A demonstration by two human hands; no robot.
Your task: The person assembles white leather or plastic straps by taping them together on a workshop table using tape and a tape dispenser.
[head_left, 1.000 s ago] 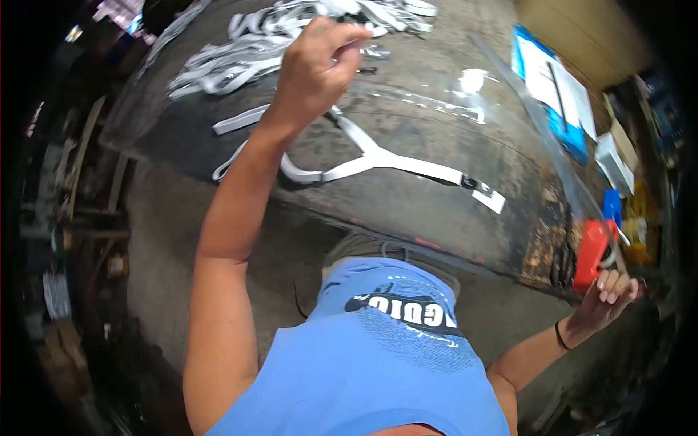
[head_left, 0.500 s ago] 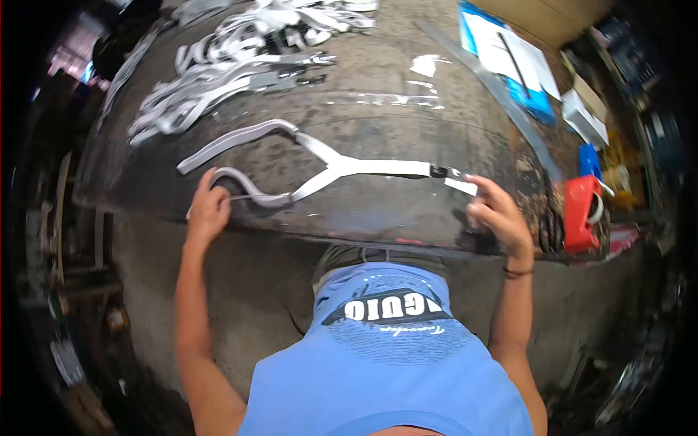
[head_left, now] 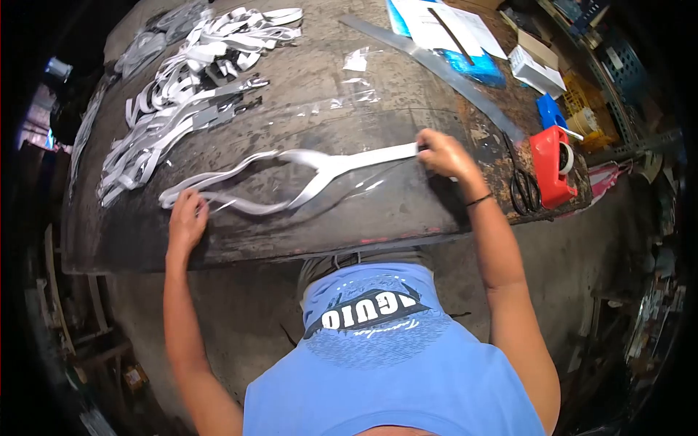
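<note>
A white Y-shaped strap (head_left: pixel 331 168) stretches across the dark table between my two hands. My right hand (head_left: pixel 442 154) is closed on its single tail end, hiding the black buckle there. At the other end, the two branches come together under my left hand (head_left: pixel 188 212), whose fingers are closed around them. Both hands hold the strap just over the tabletop, and its branches form a long loop. A bundle of similar white straps (head_left: pixel 163 134) lies beyond my left hand.
A larger heap of straps (head_left: pixel 211 47) lies at the back left. Along the right stand a red tape dispenser (head_left: pixel 550 168), black scissors (head_left: pixel 524 190), a long metal ruler (head_left: pixel 443 69), papers (head_left: pixel 465 33) and a small white box (head_left: pixel 536 70). Plastic scraps (head_left: pixel 356 59) lie mid-table.
My left hand has gathered both branch ends, which lay apart before. My right hand has closed over the buckle end. The strap is pulled straighter, and the view has shifted.
</note>
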